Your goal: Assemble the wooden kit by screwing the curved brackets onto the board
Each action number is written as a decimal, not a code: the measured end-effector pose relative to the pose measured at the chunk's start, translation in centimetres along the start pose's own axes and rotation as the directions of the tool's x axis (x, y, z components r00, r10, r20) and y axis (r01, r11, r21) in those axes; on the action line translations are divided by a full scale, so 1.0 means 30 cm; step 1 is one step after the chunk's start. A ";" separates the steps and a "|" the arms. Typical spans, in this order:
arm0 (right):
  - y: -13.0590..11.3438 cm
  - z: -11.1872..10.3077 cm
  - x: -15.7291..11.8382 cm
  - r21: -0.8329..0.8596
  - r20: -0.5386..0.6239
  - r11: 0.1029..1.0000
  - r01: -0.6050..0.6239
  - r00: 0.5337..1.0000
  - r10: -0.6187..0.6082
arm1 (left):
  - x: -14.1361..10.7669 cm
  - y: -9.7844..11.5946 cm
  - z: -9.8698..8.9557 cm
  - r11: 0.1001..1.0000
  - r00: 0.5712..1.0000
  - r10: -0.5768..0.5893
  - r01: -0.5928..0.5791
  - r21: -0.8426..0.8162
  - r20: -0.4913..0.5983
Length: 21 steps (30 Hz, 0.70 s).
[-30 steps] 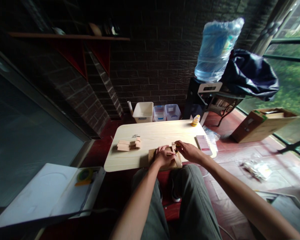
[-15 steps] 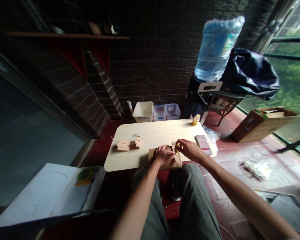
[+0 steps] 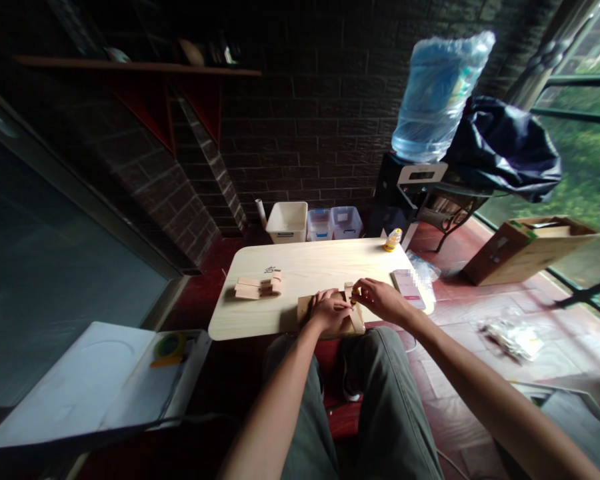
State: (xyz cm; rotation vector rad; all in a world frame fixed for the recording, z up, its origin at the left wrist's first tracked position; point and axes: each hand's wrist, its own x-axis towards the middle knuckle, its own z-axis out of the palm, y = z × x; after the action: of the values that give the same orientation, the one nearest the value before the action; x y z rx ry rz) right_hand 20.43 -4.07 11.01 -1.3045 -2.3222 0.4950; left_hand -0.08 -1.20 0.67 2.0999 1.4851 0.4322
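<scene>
On the near edge of a low pale wooden table (image 3: 305, 267) lies a wooden assembly (image 3: 304, 308) of a flat board with an upright strip. My left hand (image 3: 329, 311) presses down on the board. My right hand (image 3: 377, 299) pinches a small dark-and-yellow tool (image 3: 353, 300), held against the strip; it is too small to identify. The two hands almost touch over the board.
A stack of wooden pieces (image 3: 258, 287) lies at the table's left, a phone (image 3: 408, 288) at its right, a small yellow bottle (image 3: 392, 241) at the far right corner. Plastic bins (image 3: 287, 222) stand behind. A water dispenser (image 3: 420, 160) and a cardboard box (image 3: 525, 245) stand right.
My hands stay on the wooden assembly with only slight finger shifts. The view has drifted a little.
</scene>
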 end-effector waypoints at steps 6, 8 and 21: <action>0.000 0.028 -0.005 0.052 -0.024 0.998 0.026 0.999 -0.025 | -0.002 -0.002 0.001 1.000 1.000 -0.010 0.010 0.010 -0.007; 0.018 0.035 -0.005 0.039 -0.012 0.998 0.046 0.999 -0.045 | -0.002 -0.002 0.002 1.000 1.000 -0.009 0.009 0.008 -0.007; 0.002 0.010 -0.004 -0.105 0.003 0.993 -0.055 0.998 0.055 | 0.004 -0.016 0.018 1.000 1.000 -0.001 0.001 -0.005 -0.015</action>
State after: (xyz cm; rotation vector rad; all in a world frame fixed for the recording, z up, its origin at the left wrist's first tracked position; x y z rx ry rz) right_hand 20.38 -4.16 10.71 -1.4205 -2.3507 0.3994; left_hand -0.11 -1.09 -0.04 2.0965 1.4914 0.4515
